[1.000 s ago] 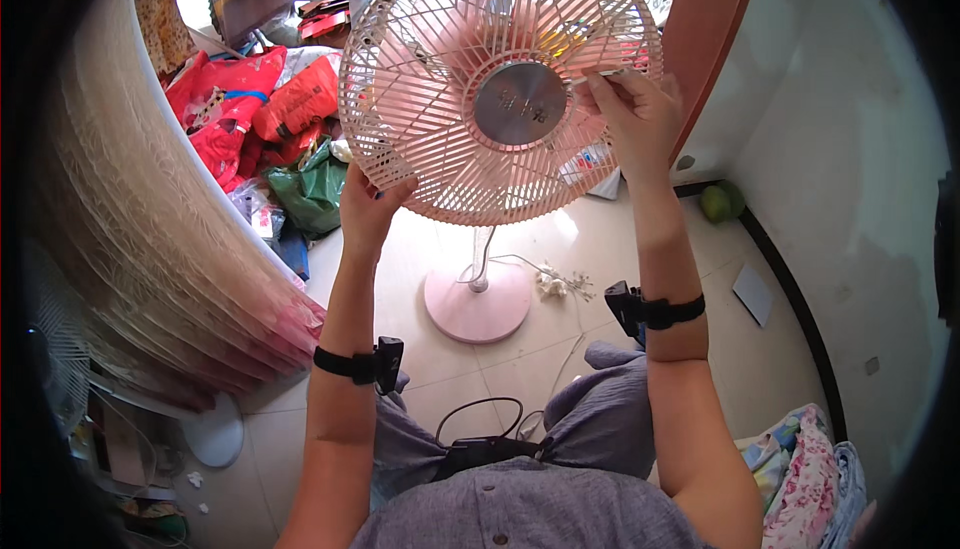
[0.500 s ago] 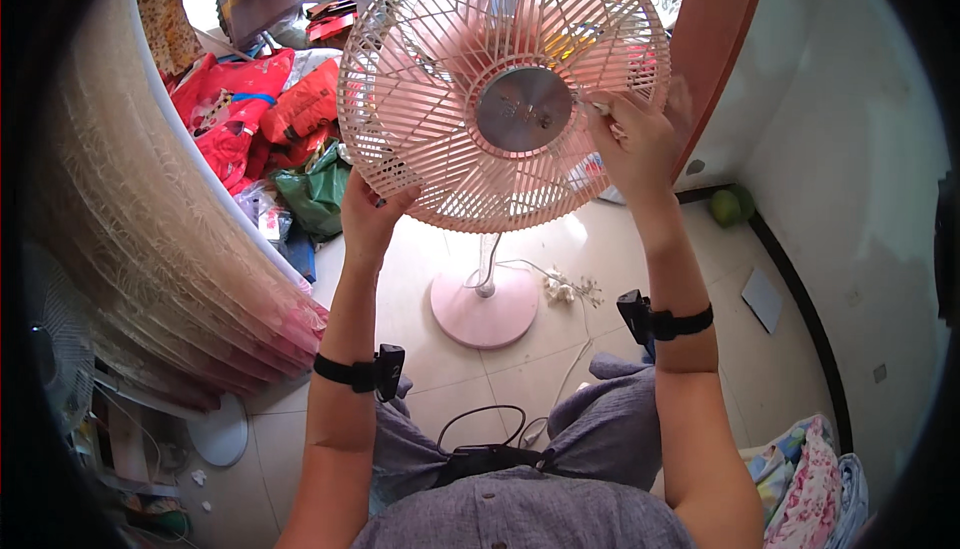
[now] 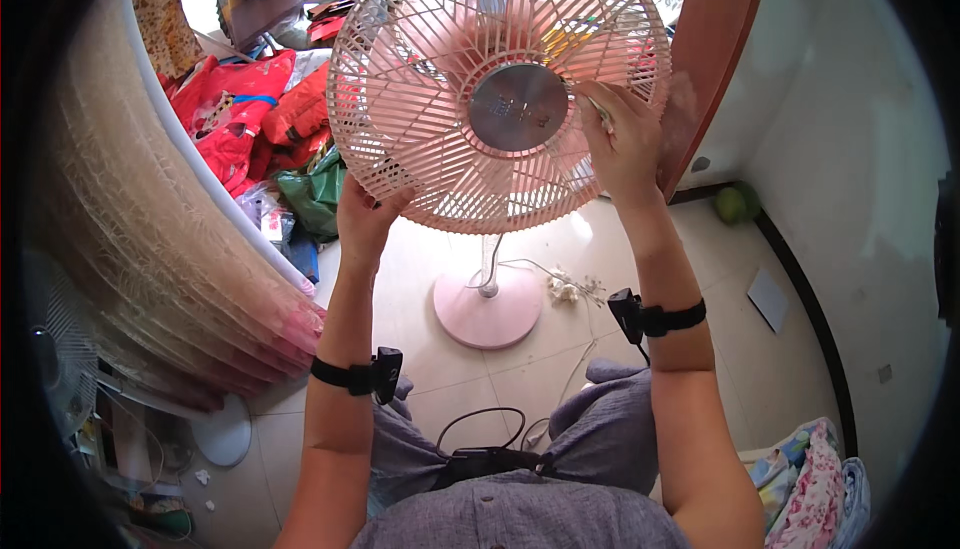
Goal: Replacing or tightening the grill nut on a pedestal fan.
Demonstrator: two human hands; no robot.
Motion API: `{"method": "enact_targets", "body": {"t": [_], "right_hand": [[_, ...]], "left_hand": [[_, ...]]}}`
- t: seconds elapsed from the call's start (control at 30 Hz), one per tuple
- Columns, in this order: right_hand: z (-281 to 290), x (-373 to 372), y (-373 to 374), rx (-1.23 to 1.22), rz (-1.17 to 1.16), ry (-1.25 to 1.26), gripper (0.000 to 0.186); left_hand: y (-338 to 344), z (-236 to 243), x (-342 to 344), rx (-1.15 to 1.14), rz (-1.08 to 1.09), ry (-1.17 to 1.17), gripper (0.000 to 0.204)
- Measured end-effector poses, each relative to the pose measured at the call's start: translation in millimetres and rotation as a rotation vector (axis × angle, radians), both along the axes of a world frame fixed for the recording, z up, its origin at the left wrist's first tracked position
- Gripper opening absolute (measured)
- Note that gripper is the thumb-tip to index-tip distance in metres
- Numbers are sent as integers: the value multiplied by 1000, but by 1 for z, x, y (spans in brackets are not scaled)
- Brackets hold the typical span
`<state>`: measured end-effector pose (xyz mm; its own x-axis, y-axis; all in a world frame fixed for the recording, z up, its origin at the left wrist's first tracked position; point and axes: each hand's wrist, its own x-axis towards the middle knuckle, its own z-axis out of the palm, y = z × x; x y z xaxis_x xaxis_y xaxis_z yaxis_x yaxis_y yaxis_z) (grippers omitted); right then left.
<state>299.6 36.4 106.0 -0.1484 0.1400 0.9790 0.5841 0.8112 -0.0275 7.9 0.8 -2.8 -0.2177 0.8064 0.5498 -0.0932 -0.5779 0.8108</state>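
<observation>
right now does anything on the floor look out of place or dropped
Yes. A whitish clump lies on the tiles right of the pink fan's base, and small white scraps lie at lower left. They look like stray litter, scattered rather than put away.

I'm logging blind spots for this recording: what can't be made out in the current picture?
- Head view: top of the pink fan, cut off by the upper edge.
- Head view: what the small pale thing is, partly covered by the right hand.
- Head view: most left hand fingers, behind the fan's guard.
- Head view: the white fan's outer side, lost in the dark rim.
</observation>
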Motion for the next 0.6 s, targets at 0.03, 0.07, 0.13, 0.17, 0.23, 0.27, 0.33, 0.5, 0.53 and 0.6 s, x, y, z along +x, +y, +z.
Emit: {"method": "enact_targets", "body": {"t": [0.03, 0.07, 0.13, 0.17, 0.23, 0.27, 0.33, 0.5, 0.53, 0.6], "right_hand": [[0, 2, 1, 1, 6, 0, 15], [0, 4, 2, 22, 12, -14, 15], [2, 6, -3, -9, 18, -22, 14], [2, 8, -5, -4, 25, -27, 14], [-1, 16, -4, 44, -97, -180, 13], [-5, 18, -5, -14, -70, -161, 12], [-2, 12, -9, -14, -8, -82, 12], [11, -14, -15, -61, 113, 102, 11], [12, -20, -15, -64, 44, 88, 11], [16, -24, -14, -67, -21, 70, 11]], "left_hand": [[-2, 0, 0, -25, 20, 24, 58], [-2, 0, -1, -49, 40, 47, 57], [-3, 1, -3, -44, 37, 34, 56], [-3, 2, -4, -41, 26, 22, 54], [-4, 2, -3, -38, 23, 15, 54], [-3, 2, -2, -40, 15, 15, 54], [-3, 3, 0, -11, 32, 8, 54], [1, -2, -6, 10, 29, 19, 55], [1, -3, -7, -6, 44, 19, 55], [0, -4, -7, -22, 61, 15, 54]]}}
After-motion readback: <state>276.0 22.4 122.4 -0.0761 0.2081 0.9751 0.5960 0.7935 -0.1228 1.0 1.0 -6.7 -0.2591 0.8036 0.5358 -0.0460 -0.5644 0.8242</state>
